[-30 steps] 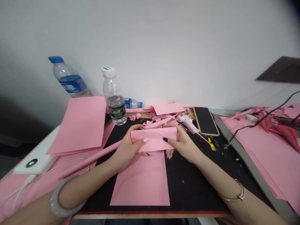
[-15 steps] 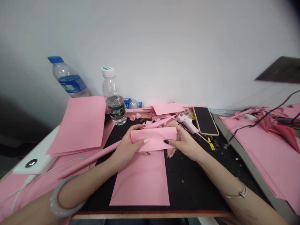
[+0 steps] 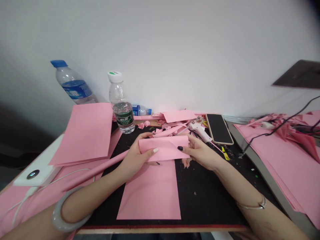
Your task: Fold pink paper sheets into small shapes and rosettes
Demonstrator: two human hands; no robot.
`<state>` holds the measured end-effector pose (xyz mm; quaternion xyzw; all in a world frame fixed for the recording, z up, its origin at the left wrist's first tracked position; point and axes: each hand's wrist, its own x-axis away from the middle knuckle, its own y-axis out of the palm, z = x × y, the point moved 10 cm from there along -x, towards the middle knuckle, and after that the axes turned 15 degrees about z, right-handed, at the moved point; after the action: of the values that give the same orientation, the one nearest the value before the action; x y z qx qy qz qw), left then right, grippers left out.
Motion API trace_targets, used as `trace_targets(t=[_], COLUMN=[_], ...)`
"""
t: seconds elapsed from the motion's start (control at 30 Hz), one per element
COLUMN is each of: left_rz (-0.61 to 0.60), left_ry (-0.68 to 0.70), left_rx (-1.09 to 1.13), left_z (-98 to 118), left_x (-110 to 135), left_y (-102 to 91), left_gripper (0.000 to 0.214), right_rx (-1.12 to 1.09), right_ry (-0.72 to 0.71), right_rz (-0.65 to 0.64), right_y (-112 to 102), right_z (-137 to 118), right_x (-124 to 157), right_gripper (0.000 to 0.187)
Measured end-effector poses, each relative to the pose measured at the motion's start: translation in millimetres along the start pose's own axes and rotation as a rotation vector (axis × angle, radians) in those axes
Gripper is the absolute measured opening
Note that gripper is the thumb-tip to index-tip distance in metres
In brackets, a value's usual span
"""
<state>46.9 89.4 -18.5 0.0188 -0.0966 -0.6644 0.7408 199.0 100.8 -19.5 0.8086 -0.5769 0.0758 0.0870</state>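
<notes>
A pink paper sheet (image 3: 165, 149), curled over along its far edge, is held between both hands above the black mat. My left hand (image 3: 136, 155) grips its left end, thumb on the front face and fingers behind. At the right end, my right hand (image 3: 200, 151) pinches the paper with the thumb in front; some of its fingers are hidden behind. Beneath lies a flat pink sheet (image 3: 152, 196) on the mat. A long pink paper tube (image 3: 100, 170) slants away under my left forearm. Just beyond the hands are pink paper scraps (image 3: 172, 130).
A glue gun (image 3: 201, 131) and a phone (image 3: 220, 129) lie behind my right hand. A water bottle (image 3: 122, 113) stands at the back left, near stacked pink sheets (image 3: 85, 133). A white power bank (image 3: 37, 173) with a cable sits left. More pink paper (image 3: 280, 170) lies right, crossed by a dark cord.
My right hand has shifted slightly to the right along the paper, its thumb now nearer the right end. My left hand and the flat sheet look almost unmoved.
</notes>
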Motion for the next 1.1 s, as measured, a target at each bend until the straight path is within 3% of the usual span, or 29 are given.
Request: trace_targets(t=[0.4,0.73,0.87,0.93,1.1], left_rz=[0.013,-0.076,-0.115,-0.193,-0.330], left_ry=[-0.100,-0.191,-0.207,-0.216,-0.274], left_rx=[0.086,0.063,0.018,-0.018,-0.118], left_z=[-11,-24,-27,-29,-37], left_x=[-3,0,3,7,20], left_y=[-1.9,5.5,8.2,14.8,26.1], left_gripper=[0.043,0.037,0.037,0.036,0.031], right_rx=[0.071,0.192,0.318,0.363,0.398], right_ry=[0.011,0.094,0.009,-0.050,0.031], right_rz=[0.025,-0.045,-0.040,-0.049,-0.227], right_y=[-2,-5,-15,-16,8], right_z=[1,11,-1,-8,6], right_x=[-1,4,2,1,12], right_gripper=[0.057,0.062,0.047,0.036,0.027])
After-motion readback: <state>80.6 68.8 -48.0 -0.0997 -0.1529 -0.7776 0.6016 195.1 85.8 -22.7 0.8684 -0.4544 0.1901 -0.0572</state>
